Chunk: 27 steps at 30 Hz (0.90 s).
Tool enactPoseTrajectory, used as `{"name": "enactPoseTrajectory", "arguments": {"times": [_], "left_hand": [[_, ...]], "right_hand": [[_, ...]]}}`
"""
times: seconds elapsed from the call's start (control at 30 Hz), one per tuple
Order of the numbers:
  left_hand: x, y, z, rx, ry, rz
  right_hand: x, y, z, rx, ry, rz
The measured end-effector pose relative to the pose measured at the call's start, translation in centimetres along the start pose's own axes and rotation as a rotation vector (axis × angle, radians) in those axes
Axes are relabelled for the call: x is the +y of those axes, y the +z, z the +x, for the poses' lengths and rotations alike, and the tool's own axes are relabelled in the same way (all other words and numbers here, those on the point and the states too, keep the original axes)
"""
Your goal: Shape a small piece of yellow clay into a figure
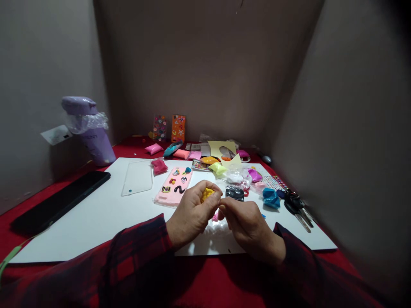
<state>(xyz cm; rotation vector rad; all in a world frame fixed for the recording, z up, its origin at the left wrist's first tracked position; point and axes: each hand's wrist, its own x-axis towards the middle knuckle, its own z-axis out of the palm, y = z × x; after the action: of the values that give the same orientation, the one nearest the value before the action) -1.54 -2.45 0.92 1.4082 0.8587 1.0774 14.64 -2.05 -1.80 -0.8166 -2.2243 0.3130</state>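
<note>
Yellow, knobbly, soft-looking lump (207,194) sits gripped in the left hand (190,211); I'd go light there. Right hand (248,222) looks pinched, can't tell on what.

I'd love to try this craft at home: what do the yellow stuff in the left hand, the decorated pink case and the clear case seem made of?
The yellow stuff in the left hand may be soft clay, bright and lumpy, though fingers hide much. The pink case seems coated in matte clay, with raised decorations. The clear case looks like smooth plastic: see-through.
</note>
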Motion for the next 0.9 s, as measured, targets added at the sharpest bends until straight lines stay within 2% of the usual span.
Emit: {"name": "enactPoseTrajectory", "arguments": {"times": [0.23,0.63,0.9], "left_hand": [[0.00,-0.02,-0.11,-0.005,-0.006,0.042],[0.29,0.13,-0.11,-0.051,-0.008,-0.032],[0.14,0.26,-0.11,-0.028,0.023,-0.059]], "right_hand": [[0.43,0.15,-0.26,0.007,0.012,-0.001],[0.34,-0.02,-0.21,0.024,0.022,0.025],[0.40,0.00,-0.04,0.014,0.038,0.027]]}}
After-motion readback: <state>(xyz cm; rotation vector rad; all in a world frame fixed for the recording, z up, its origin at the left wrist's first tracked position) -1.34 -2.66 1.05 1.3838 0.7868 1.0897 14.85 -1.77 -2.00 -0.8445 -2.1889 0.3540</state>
